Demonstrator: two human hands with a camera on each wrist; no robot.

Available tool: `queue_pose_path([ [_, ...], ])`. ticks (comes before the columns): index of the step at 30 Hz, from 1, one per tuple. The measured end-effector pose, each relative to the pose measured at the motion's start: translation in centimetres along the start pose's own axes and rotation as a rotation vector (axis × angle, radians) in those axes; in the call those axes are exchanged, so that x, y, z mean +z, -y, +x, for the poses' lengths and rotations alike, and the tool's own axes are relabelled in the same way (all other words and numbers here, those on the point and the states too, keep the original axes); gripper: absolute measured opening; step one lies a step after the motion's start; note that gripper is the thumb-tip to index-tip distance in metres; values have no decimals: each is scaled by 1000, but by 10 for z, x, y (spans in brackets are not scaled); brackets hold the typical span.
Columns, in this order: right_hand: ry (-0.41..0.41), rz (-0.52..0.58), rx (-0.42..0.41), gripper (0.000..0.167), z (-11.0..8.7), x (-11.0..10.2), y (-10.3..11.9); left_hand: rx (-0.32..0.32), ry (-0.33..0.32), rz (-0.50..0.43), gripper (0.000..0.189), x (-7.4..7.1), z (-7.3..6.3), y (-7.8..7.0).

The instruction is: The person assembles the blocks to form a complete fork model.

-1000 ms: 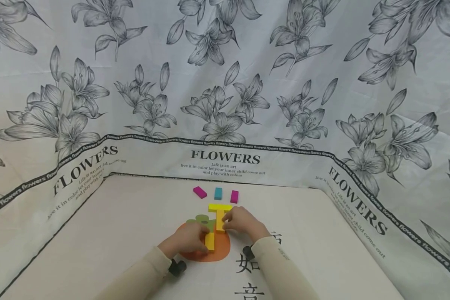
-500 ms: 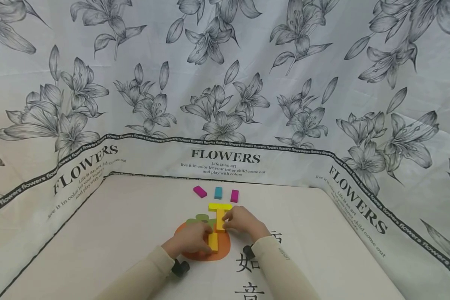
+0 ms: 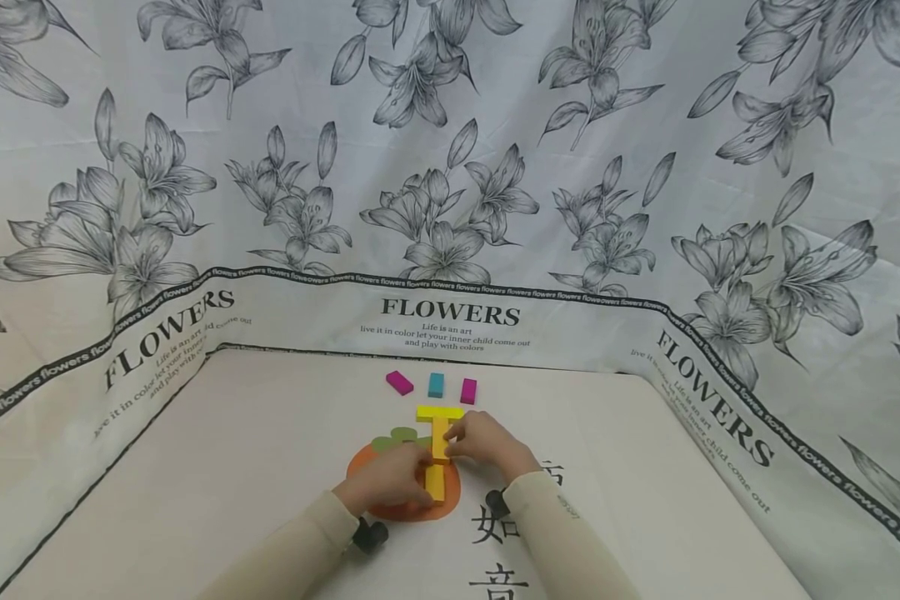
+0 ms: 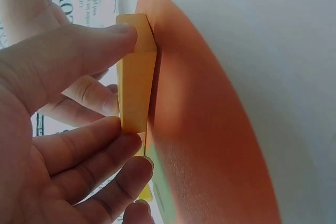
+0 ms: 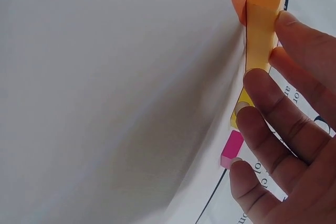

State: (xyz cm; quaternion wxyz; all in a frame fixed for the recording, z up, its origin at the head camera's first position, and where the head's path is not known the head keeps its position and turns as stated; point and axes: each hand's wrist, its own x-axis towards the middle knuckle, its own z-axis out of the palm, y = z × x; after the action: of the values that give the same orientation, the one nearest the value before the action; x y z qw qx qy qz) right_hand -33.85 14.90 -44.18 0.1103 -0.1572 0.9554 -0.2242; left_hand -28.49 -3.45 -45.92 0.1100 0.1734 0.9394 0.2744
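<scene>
On the printed orange pumpkin shape, my left hand pinches a small yellow block lengthwise. Its thumb presses the near end and a fingertip meets the far end in the left wrist view. Directly beyond lies a second yellow block, its near end at or very near the first one. My right hand holds this second block by its right side with thumb and fingertips. A yellow crossbar block lies across its far end, making a T. Fingers partly cover both blocks.
Beyond the T lie a magenta block, a blue block and another magenta block. The pale table covering bears black characters at the right. A flower-printed curtain stands behind.
My left hand has slid its yellow block to the right, bringing it into line below the T's upright. The right hand and the other blocks have stayed put.
</scene>
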Motion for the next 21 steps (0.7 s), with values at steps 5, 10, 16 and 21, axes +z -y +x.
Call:
queue_pose_path([
  [5,-1,-3,-3,27,0,-1,0,5,-8,20,59,3,1,-3],
  [10,-1,2,-6,28,2,0,-2,10,-7,48,58,4,1,-7],
  [16,-5,5,13,27,2,0,-2,48,-6,136,42,3,-2,-12],
  [21,-5,9,33,27,1,0,-2,113,-18,274,25,3,-7,-17],
])
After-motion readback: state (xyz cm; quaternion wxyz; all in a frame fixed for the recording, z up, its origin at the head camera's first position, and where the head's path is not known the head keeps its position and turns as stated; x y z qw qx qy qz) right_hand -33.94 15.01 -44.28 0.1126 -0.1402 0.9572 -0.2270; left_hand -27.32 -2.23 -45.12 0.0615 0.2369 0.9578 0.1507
